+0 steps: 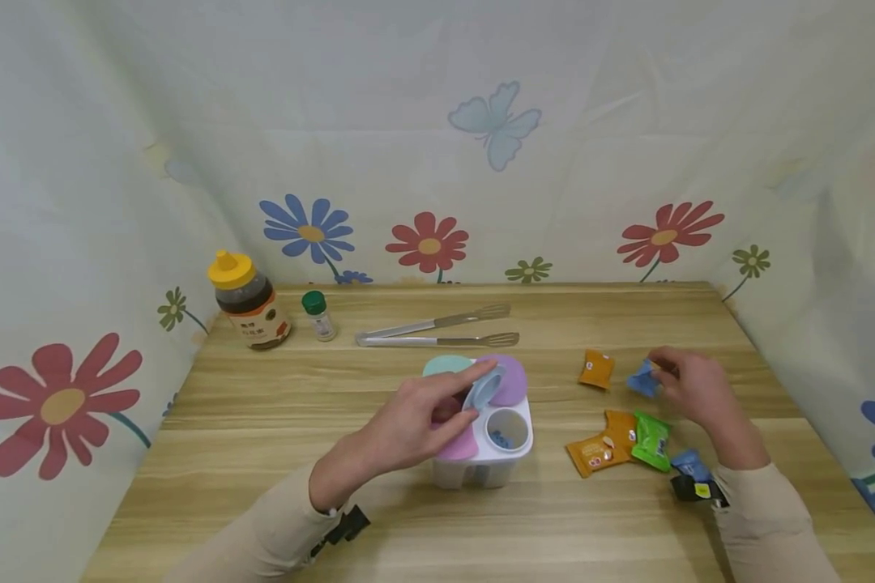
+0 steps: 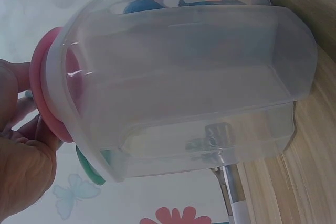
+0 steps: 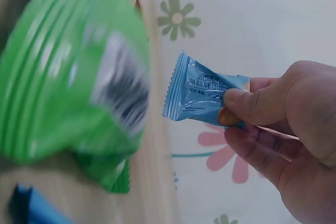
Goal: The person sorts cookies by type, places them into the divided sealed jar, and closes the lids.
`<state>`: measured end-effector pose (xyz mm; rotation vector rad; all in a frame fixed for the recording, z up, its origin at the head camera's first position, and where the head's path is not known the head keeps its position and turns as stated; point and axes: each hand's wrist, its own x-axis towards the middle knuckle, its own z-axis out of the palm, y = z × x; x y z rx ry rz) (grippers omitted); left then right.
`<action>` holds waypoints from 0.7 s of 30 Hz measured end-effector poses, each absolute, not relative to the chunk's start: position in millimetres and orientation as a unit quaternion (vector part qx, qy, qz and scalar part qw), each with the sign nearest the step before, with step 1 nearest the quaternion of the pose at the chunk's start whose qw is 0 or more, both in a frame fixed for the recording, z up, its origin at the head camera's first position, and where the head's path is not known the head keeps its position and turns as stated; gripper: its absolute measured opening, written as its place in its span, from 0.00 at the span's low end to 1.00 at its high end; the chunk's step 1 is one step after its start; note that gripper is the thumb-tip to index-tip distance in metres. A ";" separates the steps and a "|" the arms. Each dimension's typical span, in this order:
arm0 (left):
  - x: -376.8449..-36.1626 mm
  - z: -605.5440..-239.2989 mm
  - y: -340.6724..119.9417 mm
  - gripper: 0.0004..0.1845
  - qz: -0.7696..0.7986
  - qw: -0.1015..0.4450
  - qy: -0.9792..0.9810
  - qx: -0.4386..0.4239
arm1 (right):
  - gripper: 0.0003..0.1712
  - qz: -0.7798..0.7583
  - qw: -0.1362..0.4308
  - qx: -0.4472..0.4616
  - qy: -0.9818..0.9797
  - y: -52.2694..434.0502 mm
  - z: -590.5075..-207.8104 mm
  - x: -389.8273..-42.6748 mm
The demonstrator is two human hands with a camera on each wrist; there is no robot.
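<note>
My left hand (image 1: 408, 413) holds a light blue round lid (image 1: 485, 389) between thumb and forefinger, tilted up over a white storage box (image 1: 474, 474). Below it, the box's front right compartment (image 1: 507, 429) is uncovered, with small blue pieces at the bottom. Teal, purple and pink lids cover the other compartments; the pink lid (image 2: 47, 85) shows beside that hand in the left wrist view. Over to the right, my right hand (image 1: 700, 389) pinches a small blue snack packet (image 3: 205, 90) between thumb and fingers, crimped end facing outward.
Orange packets (image 1: 596, 369), a green packet (image 1: 652, 441) and another blue packet (image 1: 691, 465) lie right of the box. Metal tongs (image 1: 437, 330) rest behind it. A yellow-capped bottle (image 1: 251, 304) and a green-capped shaker (image 1: 318, 316) stand back left. Flowered curtains (image 1: 379, 162) surround the table.
</note>
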<state>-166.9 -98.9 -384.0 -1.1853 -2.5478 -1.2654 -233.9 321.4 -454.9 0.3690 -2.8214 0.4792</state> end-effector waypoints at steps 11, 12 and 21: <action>-166.1 -383.0 -99.1 0.34 -0.409 0.021 -0.830 -0.378 | 0.10 0.194 0.204 0.156 -0.947 294.4 -434.5 -223.7; -166.0 -383.1 -99.2 0.34 -0.409 0.021 -0.831 -0.378 | 0.10 0.198 0.211 0.161 -0.944 291.6 -432.1 -222.6; -165.7 -383.7 -99.1 0.33 -0.409 0.024 -0.830 -0.379 | 0.14 0.215 0.259 0.209 -0.918 272.1 -410.9 -211.4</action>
